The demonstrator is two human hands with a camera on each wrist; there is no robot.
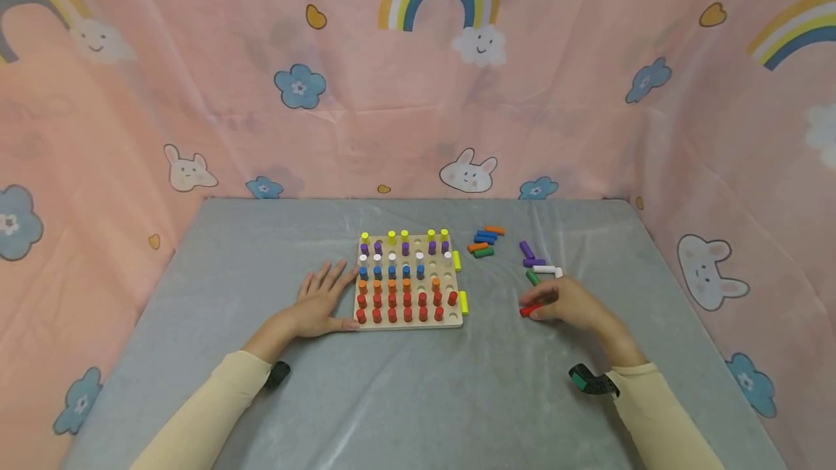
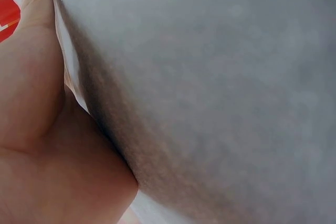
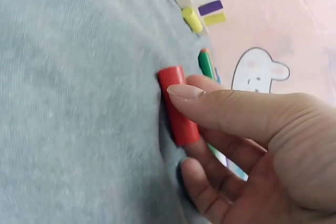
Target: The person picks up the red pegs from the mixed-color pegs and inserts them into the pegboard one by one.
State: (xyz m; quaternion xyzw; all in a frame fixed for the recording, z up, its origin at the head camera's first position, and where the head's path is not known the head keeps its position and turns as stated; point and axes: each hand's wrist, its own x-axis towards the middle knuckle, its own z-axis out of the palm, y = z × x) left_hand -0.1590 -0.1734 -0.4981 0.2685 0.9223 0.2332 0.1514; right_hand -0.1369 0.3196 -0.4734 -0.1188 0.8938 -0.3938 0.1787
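Observation:
A wooden pegboard [image 1: 408, 326] lies on the table, with rows of red, orange, blue, white, purple and yellow pegs standing in it and some bare holes toward its right side. My left hand [image 1: 320, 307] rests beside its left edge with fingers spread, the thumb touching the near left corner. In the left wrist view that thumb [image 2: 37, 3] lies against the board's edge. To the right of the board, my right hand [image 1: 568, 303] pinches a red peg [image 3: 178, 106] between thumb and fingers, low at the tabletop.
Loose orange, blue and green pegs [image 1: 484, 252] lie beyond the board's right side. Purple pegs [image 1: 534, 263], a white peg [image 1: 543, 269] and a green peg [image 1: 533, 278] lie near my right hand. Two yellow pegs [image 1: 464, 302] lie along the board's right edge. A patterned pink curtain [image 1: 418, 129] surrounds the table.

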